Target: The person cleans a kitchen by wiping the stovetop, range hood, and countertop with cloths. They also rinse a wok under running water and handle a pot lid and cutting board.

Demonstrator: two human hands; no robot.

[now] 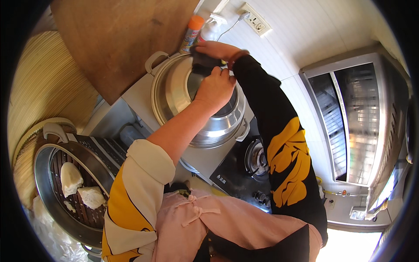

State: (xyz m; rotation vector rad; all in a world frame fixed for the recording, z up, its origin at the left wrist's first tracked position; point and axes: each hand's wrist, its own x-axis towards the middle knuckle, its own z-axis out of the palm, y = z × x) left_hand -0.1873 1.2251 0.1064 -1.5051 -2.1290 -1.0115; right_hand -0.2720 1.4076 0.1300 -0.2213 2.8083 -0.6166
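Observation:
A large metal steamer pot (pixel 156 98) with two side handles stands in front of me. On it sits a domed metal lid (pixel 173 85) with a dark glass centre. My left hand (pixel 216 86) is curled over the lid's middle; its fingertips and any knob beneath are hidden. At the lid's far edge, my right hand (pixel 220 51) holds a dark cloth (pixel 206 62), partly blurred, against the lid.
Lower left, a steamer tier (pixel 42 163) holds a bun (pixel 70 178) and another white dough piece (pixel 92 197). A gas hob (pixel 232 167) lies right of the pot. Behind are a spray can (pixel 191 36), a pump bottle (pixel 209 31), a wooden board (pixel 114 39) and a wall socket (pixel 257 21).

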